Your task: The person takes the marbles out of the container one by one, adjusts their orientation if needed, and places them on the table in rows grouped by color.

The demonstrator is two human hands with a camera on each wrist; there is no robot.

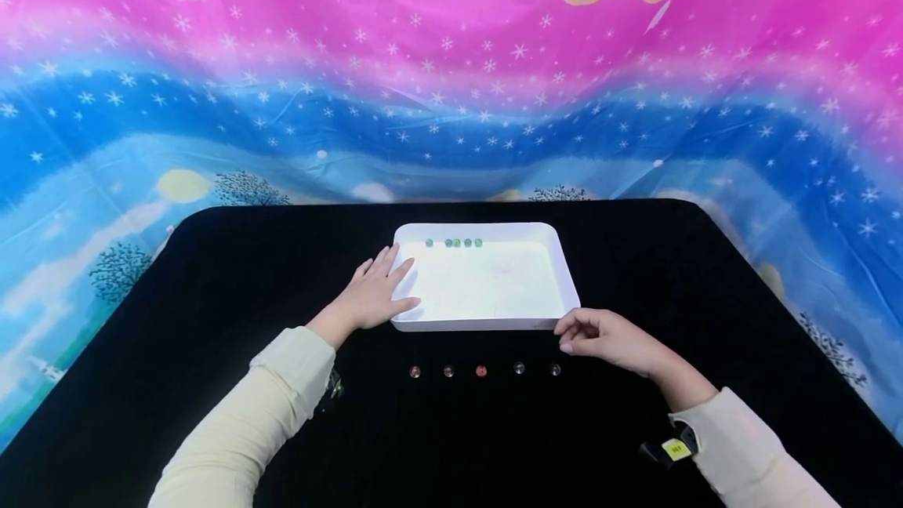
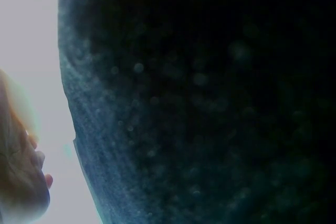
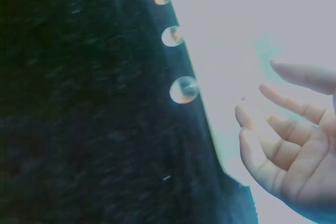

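A white rectangular tray (image 1: 494, 325) lies on the black cloth. Several green marbles (image 1: 456, 243) sit inside it in a row along the far wall, the leftmost slightly apart. My left hand (image 1: 370, 292) rests at the tray's left rim, fingers straight and spread, thumb over the inside; the left wrist view catches only part of that hand (image 2: 21, 166). By the near right corner is my right hand (image 1: 607, 335), fingers loosely bent, with nothing visible in them; whether they touch the rim I cannot tell. Several clear and reddish marbles (image 1: 481, 371) form a spaced row in front of the tray.
Black cloth (image 1: 451, 445) covers the table. A curtain (image 1: 451, 100) printed with snowflakes in pink and blue hangs behind the table's far edge and down both sides. Each wrist wears a strapped device; the right device (image 1: 673, 449) bears a yellow label.
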